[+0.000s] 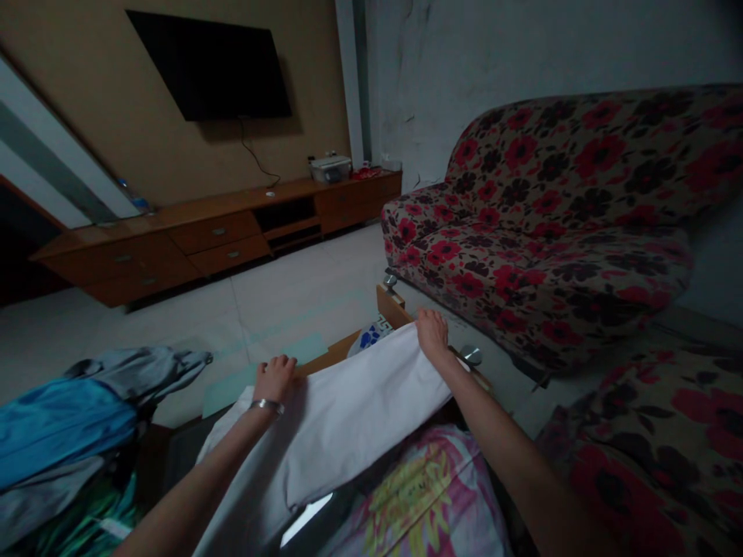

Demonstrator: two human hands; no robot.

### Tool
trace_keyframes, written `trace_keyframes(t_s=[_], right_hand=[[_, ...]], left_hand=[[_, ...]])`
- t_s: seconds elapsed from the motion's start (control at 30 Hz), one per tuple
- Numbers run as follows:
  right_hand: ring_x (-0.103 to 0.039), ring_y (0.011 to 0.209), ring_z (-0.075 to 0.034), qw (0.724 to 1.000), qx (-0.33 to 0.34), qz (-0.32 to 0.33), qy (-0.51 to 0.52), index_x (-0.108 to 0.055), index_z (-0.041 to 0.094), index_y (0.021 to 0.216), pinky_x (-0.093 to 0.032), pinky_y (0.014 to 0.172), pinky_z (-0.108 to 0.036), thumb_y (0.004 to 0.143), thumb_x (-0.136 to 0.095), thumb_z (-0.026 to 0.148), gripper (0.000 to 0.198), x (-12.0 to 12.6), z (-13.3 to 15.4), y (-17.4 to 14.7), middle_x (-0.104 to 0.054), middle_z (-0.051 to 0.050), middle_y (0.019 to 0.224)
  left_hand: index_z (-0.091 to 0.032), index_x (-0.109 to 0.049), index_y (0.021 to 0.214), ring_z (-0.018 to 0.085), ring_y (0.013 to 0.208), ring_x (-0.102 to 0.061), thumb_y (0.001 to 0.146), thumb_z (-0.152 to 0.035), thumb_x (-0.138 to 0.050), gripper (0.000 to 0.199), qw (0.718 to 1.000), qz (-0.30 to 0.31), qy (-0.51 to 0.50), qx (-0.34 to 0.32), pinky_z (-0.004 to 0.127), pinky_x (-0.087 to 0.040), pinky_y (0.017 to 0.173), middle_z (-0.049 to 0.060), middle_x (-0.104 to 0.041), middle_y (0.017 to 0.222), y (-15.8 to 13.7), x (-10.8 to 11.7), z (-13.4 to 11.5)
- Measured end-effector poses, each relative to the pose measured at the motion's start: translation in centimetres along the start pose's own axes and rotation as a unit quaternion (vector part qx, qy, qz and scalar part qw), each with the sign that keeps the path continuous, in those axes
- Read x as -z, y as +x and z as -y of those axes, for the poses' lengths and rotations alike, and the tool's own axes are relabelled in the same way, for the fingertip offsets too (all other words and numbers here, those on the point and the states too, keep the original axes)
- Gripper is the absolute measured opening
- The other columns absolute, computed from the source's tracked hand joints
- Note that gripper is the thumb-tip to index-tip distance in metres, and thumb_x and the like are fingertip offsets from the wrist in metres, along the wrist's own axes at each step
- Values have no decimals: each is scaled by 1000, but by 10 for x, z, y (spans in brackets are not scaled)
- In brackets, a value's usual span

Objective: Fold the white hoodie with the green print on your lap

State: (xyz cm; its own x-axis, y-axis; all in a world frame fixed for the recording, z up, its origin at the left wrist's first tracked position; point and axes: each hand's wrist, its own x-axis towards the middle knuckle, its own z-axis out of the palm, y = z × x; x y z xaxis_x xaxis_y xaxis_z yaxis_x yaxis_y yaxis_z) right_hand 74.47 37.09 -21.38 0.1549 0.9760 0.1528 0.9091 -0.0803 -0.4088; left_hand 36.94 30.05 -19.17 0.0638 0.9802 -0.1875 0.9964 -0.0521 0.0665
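A white garment, folded into a long band, stretches across a low table in front of me. Its exact kind I cannot make out. My left hand, with a silver bracelet at the wrist, has its fingers closed over the far left edge. At the far right corner, my right hand grips the cloth. A pink and yellow patterned cloth lies just below the garment, nearest my body. Beyond the garment, a blue and white patterned item is partly hidden.
Blue clothing and a grey garment are heaped at the left, with green fabric below. A floral sofa stands at the right. Along the far wall runs a wooden TV cabinet under a television.
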Motion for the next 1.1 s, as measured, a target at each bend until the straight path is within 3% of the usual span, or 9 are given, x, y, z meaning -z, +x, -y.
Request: trace_keyframes(t_s=[0.07, 0.13, 0.23, 0.33, 0.5, 0.7, 0.9, 1.1], right_hand=[[-47, 116, -27, 996, 94, -2, -14, -56, 17, 120, -29, 100, -41, 94, -34, 25, 35, -8, 8, -15, -58, -15, 121], [-43, 122, -27, 984, 177, 12, -30, -59, 19, 117, -28, 103, -42, 94, -37, 31, 34, -19, 10, -30, -55, -12, 128], [-30, 134, -25, 974, 221, 27, -44, -53, 24, 127, -22, 108, -44, 94, -38, 39, 39, -36, 0, -43, -44, -6, 142], [-27, 137, -23, 969, 241, 31, -41, -46, 24, 134, -19, 110, -44, 96, -34, 40, 43, -42, -16, -41, -40, -7, 145], [-30, 136, -22, 965, 256, 49, -33, -47, 21, 133, -20, 110, -44, 95, -36, 38, 43, -31, -17, -37, -41, -9, 144], [-24, 138, -25, 978, 204, -6, -42, -43, 19, 137, -19, 110, -46, 94, -37, 39, 47, -7, -9, -70, -37, -11, 146], [-31, 135, -25, 976, 200, 25, -81, -46, 23, 134, -28, 107, -44, 93, -36, 35, 45, -8, -67, -99, -40, -10, 144], [-43, 128, -25, 968, 230, -1, -98, -50, 22, 131, -38, 102, -44, 90, -30, 40, 49, -8, -135, -94, -47, -11, 139]], left_hand=[[-18, -51, 125, 28, 129, -36, 90, -27, -36, 39, 993, -97, 42, -46, 50, -20, 107, 14, -47, 137, -23, -15, -18], [-23, -48, 131, 28, 135, -28, 92, -35, -36, 43, 984, -135, 65, -96, 53, -15, 110, 10, -39, 145, -44, -35, -34], [-26, -37, 140, 29, 140, -19, 91, -48, -36, 54, 986, -116, 61, -107, 52, -17, 110, 5, -29, 151, -61, -65, -42], [-23, -32, 144, 28, 141, -16, 90, -54, -32, 62, 988, -112, 51, -92, 47, -17, 112, 5, -23, 153, -64, -80, -28], [-21, -33, 143, 26, 141, -17, 90, -54, -32, 62, 989, -93, 51, -103, 46, -17, 113, 6, -21, 153, -71, -71, -10], [-28, -31, 143, 29, 141, -16, 89, -48, -43, 59, 987, -97, 41, -123, 55, -17, 111, 6, -22, 153, -112, -58, -41], [-28, -29, 143, 27, 142, -15, 90, -43, -44, 58, 987, -31, 5, -157, 55, -18, 111, 5, -19, 154, -151, -71, -57], [-27, -28, 144, 28, 142, -11, 87, -56, -41, 65, 985, -32, -66, -159, 57, -14, 112, 7, -17, 155, -173, -82, -78]])
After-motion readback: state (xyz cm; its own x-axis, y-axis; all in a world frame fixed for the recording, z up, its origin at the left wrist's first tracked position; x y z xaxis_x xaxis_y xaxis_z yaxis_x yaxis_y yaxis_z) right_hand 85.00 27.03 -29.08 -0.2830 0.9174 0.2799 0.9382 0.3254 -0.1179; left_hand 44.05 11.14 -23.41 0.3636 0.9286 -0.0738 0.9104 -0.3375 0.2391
